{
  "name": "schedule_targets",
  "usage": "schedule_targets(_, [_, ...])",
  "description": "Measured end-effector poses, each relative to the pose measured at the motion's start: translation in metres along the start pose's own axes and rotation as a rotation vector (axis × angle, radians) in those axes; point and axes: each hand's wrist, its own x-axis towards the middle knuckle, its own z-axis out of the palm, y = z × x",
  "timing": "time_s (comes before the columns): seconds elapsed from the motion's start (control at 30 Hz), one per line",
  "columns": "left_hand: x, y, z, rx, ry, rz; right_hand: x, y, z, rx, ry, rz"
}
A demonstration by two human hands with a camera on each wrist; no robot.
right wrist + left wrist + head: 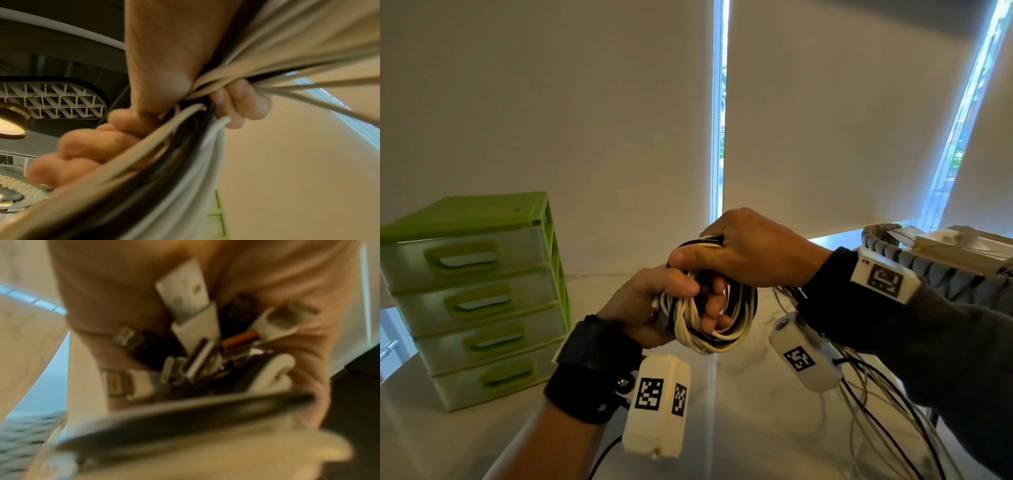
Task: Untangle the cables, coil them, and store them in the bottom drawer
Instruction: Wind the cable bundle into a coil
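Head view: cable coil (714, 310), black and cream, held in air above tabletop (750, 411). Left hand (654, 305) grasps coil's lower left, right hand (746, 250) clenches top. Green drawer unit (479, 294) at tabletop's left edge, bottom drawer (496, 380) closed; left hand nearer it.

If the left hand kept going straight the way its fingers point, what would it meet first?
The left hand points up and right into the cable coil it grips; just past that sits the right hand. Depth beyond is unclear.

Pale roller blinds (551, 102) cover the windows, daylight showing at narrow gaps (719, 113) above a marble counter (756, 411).
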Motion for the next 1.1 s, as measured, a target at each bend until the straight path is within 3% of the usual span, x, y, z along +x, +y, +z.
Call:
schedule_targets(0.17, [0.001, 0.001, 0.001, 0.085, 0.136, -0.004, 0.003, 0.009, 0.002, -0.113, 0.049, 0.012])
schedule_targets(0.27, [0.003, -0.002, 0.001, 0.019, 0.161, 0.008, 0.004, 0.011, 0.005, -0.113, 0.064, -0.007])
schedule_targets(0.4, [0.005, -0.006, -0.001, -0.103, 0.066, 0.016, 0.002, 0.01, 0.0, 0.069, 0.016, -0.018])
schedule_targets(0.5, [0.007, -0.008, 0.001, -0.252, 0.007, 0.03, -0.005, 0.012, -0.002, 0.236, 0.061, -0.071])
schedule_targets(0.67, [0.009, -0.011, 0.006, -0.439, 0.122, 0.089, -0.017, 0.034, 0.01, 0.436, 0.133, -0.046])
schedule_targets(0.9, [0.007, -0.008, 0.012, -0.486, 0.286, 0.132, -0.03, 0.039, 0.029, 0.546, 0.289, -0.012])
schedule_targets(1.1, [0.008, -0.013, 0.014, -0.536, 0.22, 0.169, -0.019, 0.039, 0.031, 0.503, 0.377, -0.032])
